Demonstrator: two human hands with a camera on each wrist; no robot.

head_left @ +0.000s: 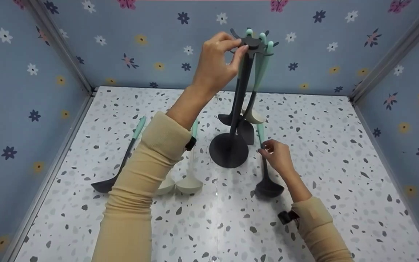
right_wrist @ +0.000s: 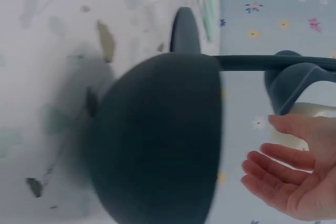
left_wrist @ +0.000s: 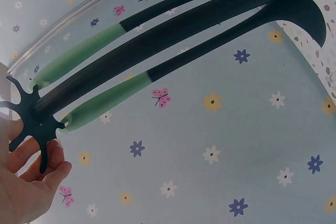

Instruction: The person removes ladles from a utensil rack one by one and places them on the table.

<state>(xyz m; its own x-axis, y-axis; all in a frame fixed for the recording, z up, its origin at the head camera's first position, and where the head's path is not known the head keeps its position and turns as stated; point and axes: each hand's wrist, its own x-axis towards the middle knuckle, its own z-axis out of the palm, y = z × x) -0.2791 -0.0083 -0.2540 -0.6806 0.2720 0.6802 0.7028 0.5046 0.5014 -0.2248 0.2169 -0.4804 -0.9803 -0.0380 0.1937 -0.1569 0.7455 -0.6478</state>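
Note:
My left hand [head_left: 218,54] pinches the hub of a black utensil stand [head_left: 244,78] between thumb and fingers. From the stand's hooks hang several kitchen utensils with mint-green handles, among them a black turner [head_left: 246,133] and a cream-headed utensil [head_left: 255,116]. My right hand [head_left: 278,156] is at the handle of a black ladle [head_left: 269,187], right of the stand's round base [head_left: 228,151]. In the right wrist view, that hand's fingers are loosely bent, with nothing between them and the thumb. The ladle's bowl fills much of that view, hiding its handle.
Left of the stand lie a cream ladle [head_left: 189,183], another cream utensil [head_left: 166,185] partly behind my left sleeve, and a black utensil [head_left: 106,185] with a green handle. Flower-patterned walls [head_left: 151,43] enclose the speckled white table [head_left: 340,153] at the back and sides.

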